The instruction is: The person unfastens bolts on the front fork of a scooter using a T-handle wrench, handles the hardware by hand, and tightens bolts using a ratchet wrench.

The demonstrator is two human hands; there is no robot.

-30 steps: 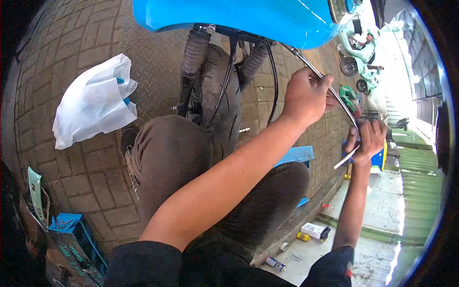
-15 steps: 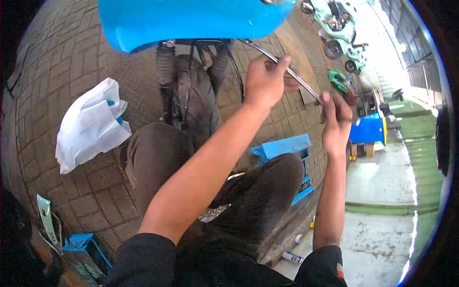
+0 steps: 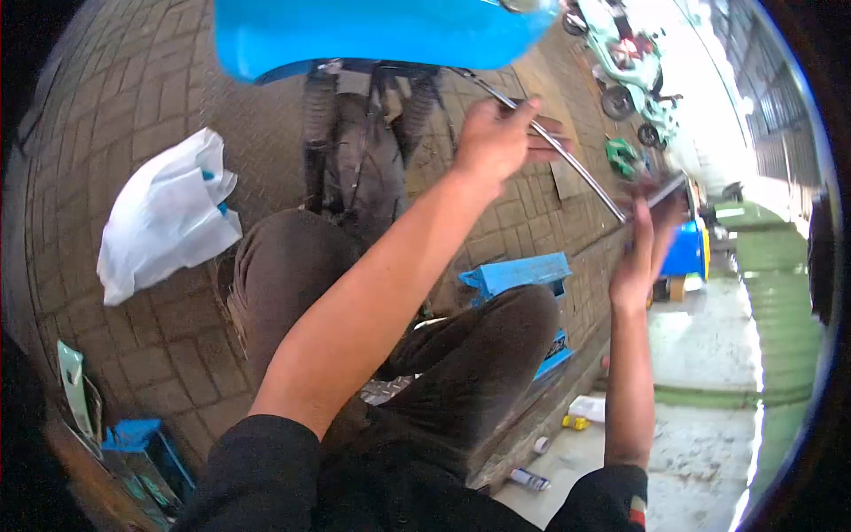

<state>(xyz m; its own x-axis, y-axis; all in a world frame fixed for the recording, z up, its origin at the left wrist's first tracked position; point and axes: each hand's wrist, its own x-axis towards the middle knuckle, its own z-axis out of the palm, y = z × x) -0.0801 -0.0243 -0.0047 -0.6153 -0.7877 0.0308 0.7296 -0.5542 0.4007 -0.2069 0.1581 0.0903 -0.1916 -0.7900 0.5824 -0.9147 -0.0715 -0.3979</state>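
Note:
A long metal rod (image 3: 581,168) slants down to the right from under the blue body panel (image 3: 372,35). My left hand (image 3: 496,146) holds its upper part between thumb and fingers, some fingers stretched out behind it. Near the rod's lower end is my right hand (image 3: 645,235), its fingers smeared by motion. A short grey bar-like piece (image 3: 667,190) shows at those fingers, also blurred. Whether the right hand grips it cannot be made out. Below the panel stand the dark front fork and tyre (image 3: 359,168).
A white plastic bag (image 3: 164,222) lies on the paving at the left. Blue metal toolboxes (image 3: 519,273) stand beside my right knee and at lower left. Spray cans (image 3: 530,480) lie at lower right. Pale green scooters (image 3: 625,66) stand at upper right, with a blue bin (image 3: 683,253) below them.
The camera view has shifted, and both hands and the rod appear further left than a second ago. A white strip seen earlier at my right hand no longer shows; that hand's fingers have moved and blurred.

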